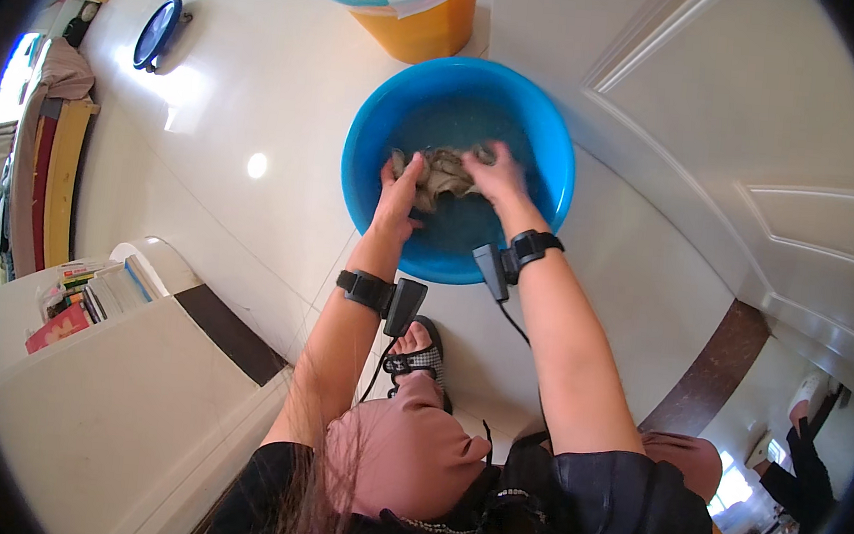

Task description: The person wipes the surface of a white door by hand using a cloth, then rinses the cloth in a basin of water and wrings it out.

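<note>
A round blue plastic basin point(552, 111) with dark, murky water stands on the tiled floor before me. A wet, greyish-beige cloth point(445, 174) lies bunched in its middle, at the water's surface. My left hand point(401, 190) grips the cloth's left end, thumb on top. At the cloth's right end, my right hand point(498, 173) is blurred, with a fold of the cloth between its fingers. Each wrist bears a black strap with a small device and a cable.
An orange bucket point(423, 33), lined with plastic and filled with pale cloth, stands behind the basin. A white panelled door point(678, 129) is at the right. A blue wheeled stand point(157, 33) lies back left; a white cabinet point(124, 386) holds books. Another person's legs point(803, 462) show far right.
</note>
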### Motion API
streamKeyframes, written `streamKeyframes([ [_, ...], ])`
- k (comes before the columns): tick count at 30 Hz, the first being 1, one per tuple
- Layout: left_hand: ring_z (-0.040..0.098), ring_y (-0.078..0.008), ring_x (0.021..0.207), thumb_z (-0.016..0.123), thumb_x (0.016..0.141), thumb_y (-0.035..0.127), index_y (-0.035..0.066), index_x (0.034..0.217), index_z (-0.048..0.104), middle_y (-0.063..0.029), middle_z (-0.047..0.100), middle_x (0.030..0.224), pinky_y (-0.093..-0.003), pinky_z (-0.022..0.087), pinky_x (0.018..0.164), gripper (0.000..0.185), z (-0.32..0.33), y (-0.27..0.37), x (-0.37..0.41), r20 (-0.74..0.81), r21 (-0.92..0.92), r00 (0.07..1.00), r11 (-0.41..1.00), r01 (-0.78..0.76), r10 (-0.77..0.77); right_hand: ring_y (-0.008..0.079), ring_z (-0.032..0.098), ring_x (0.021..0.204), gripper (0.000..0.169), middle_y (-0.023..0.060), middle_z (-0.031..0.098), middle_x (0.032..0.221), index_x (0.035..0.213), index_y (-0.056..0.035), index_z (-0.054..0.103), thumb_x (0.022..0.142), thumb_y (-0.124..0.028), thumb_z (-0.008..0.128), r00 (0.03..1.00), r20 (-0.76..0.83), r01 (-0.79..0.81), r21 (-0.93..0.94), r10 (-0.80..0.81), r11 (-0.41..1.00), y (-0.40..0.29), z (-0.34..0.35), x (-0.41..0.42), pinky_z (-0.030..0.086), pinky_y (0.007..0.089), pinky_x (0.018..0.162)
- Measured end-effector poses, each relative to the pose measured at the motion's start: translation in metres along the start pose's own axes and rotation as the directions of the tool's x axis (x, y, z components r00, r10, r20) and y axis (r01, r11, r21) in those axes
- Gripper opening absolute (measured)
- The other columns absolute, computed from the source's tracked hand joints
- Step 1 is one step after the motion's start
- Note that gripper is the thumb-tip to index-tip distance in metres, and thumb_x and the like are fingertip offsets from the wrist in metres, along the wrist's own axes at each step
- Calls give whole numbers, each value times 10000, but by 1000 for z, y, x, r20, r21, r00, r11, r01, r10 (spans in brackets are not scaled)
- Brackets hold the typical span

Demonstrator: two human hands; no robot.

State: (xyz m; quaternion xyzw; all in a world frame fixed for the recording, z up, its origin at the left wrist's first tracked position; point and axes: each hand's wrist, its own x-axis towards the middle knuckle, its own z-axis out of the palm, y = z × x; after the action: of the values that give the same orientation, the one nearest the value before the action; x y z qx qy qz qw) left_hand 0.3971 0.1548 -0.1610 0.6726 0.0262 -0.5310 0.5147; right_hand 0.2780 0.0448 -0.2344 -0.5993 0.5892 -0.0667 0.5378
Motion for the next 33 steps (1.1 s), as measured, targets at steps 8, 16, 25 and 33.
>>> streamKeyframes([
  [8,558,-342,1128,517,843,742,77,1227,558,-170,598,1219,-581,412,932,769,-33,-6,36,265,-393,961,902,177,-73,298,697,866,462,192,707,962,995,-62,702,801,-481,692,919,208,285,240,-336,928,-62,25,-78,558,390,678],
  [16,627,-188,722,650,925,312,118,924,576,-62,642,844,-305,515,618,208,-6,-3,7,194,-520,977,854,27,87,348,697,762,452,202,708,849,902,-54,721,898,-481,576,857,44,514,-145,-513,846,-81,12,-117,565,433,650],
  [25,649,-222,852,566,954,185,79,983,566,-83,633,998,-346,559,735,110,-24,-15,24,53,-484,997,875,-31,64,380,685,779,476,173,711,851,869,-84,725,973,-455,445,926,-109,328,-243,-362,913,-84,27,-88,552,474,688],
  [33,467,-299,1240,631,888,362,139,1261,506,-125,515,1318,-531,364,998,452,-26,8,-21,-31,18,992,992,-122,123,376,639,1056,539,238,567,1273,1384,-165,475,965,-504,453,991,-68,77,-429,-117,900,-60,-10,-44,542,466,831],
])
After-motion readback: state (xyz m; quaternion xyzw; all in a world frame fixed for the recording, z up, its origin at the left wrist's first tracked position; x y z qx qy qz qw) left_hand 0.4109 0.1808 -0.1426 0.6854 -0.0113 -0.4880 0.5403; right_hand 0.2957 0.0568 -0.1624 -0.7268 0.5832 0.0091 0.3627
